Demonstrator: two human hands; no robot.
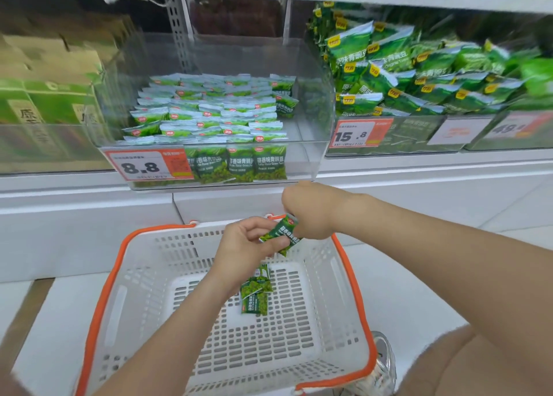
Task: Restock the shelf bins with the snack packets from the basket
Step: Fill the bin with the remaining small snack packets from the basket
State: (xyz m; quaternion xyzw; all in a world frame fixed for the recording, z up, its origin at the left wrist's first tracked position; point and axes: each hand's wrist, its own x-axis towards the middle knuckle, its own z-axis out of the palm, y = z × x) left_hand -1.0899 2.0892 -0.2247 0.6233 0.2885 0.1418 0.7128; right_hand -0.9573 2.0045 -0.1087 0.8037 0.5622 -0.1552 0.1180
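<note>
Over the white basket with an orange rim (140,279), both hands meet on a small bunch of green snack packets (284,235). My left hand (245,246) pinches the packets from the left with thumb and fingers. My right hand (311,210) curls over them from the right, its fingers hidden behind the wrist. A few more green packets (256,294) lie on the basket floor beneath my left wrist. Above, a clear shelf bin (302,159) marked 8.8 holds several rows of the same packets (209,111).
To the right, a second bin (389,150) priced 15.8 is piled with larger green bags (404,75). Cardboard boxes (51,75) stand behind clear panels on the left. A white shelf ledge (89,204) runs under the bins. My knee and shoe (383,362) sit at the lower right.
</note>
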